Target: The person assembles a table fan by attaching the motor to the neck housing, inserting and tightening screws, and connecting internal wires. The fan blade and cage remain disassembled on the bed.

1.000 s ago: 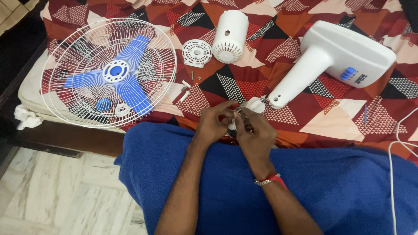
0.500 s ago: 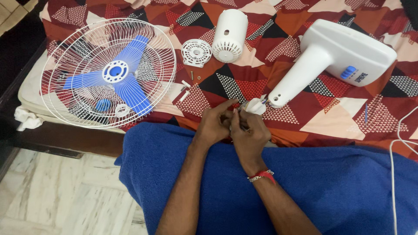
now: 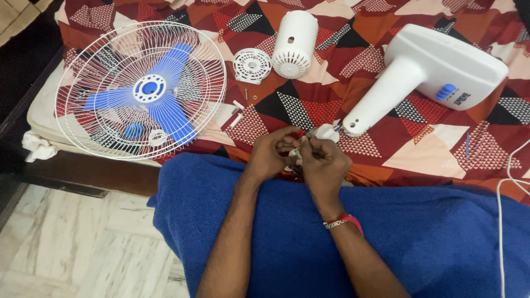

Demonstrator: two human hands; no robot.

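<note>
My left hand [image 3: 271, 154] and my right hand [image 3: 324, 164] meet over my lap at the bed's edge, both closed on a small white fan part [image 3: 328, 132] with wires that sits by the neck of the white fan stand [image 3: 425, 72]. What lies between the fingers is mostly hidden. The stand lies on its side on the patterned bedsheet [image 3: 309, 105], its blue buttons facing up. A red thread and a metal band circle my right wrist.
A white wire guard with blue blades [image 3: 144, 91] lies at the left of the bed. A white motor cover [image 3: 294, 44] and a round vented cap [image 3: 252, 65] lie behind, with loose screws [image 3: 246, 95] and white pegs [image 3: 236, 113]. A blue towel [image 3: 419, 243] covers my lap. A white cord [image 3: 503, 209] hangs at right.
My right hand shifted slightly right and back down, working with the left on the small part. The view drifted a little; the other fan pieces stayed put.
</note>
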